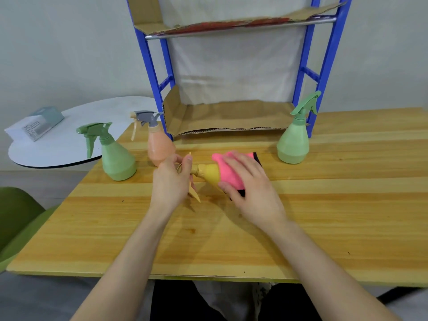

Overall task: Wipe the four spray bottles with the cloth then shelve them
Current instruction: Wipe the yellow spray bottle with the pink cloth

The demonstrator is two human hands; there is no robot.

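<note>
Yellow spray bottle (209, 174) sideways: left fingers (188, 161) grip sprayer, right fingers (235, 163) hold cloth (228, 172) around it.

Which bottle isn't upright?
The yellow bottle, held sideways: the left hand grips its sprayer end and the right hand wraps the cloth round its body. The other three stand upright.

I hold a pink cloth with black edging (229, 173) and a yellow plastic spray bottle (210, 174). Two pale green plastic spray bottles (118, 158) (293, 142), peach plastic spray bottle with grey trigger (159, 147), blue metal shelf frame (324, 66), honey-striped wooden counter (231, 232).
</note>
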